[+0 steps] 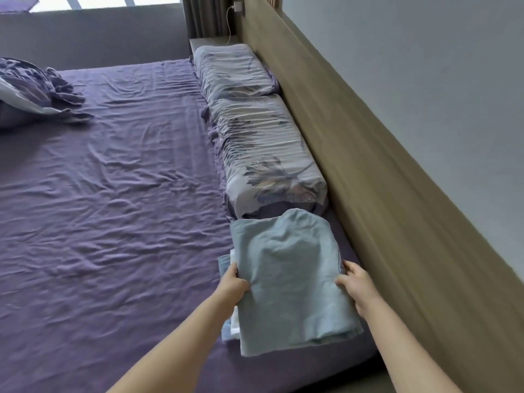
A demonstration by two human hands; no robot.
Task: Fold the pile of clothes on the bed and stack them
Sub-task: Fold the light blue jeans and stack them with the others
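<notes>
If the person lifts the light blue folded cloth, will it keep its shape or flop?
The light blue folded cloth looks soft and sags at its edges, so it would probably droop. Both the left hand and right hand hold its sides, which should help.

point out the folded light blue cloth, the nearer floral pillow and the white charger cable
folded light blue cloth (286,268): head view, middle of top face
nearer floral pillow (263,148): head view, ribbed top
white charger cable (230,24): head view, hanging stretch
</notes>
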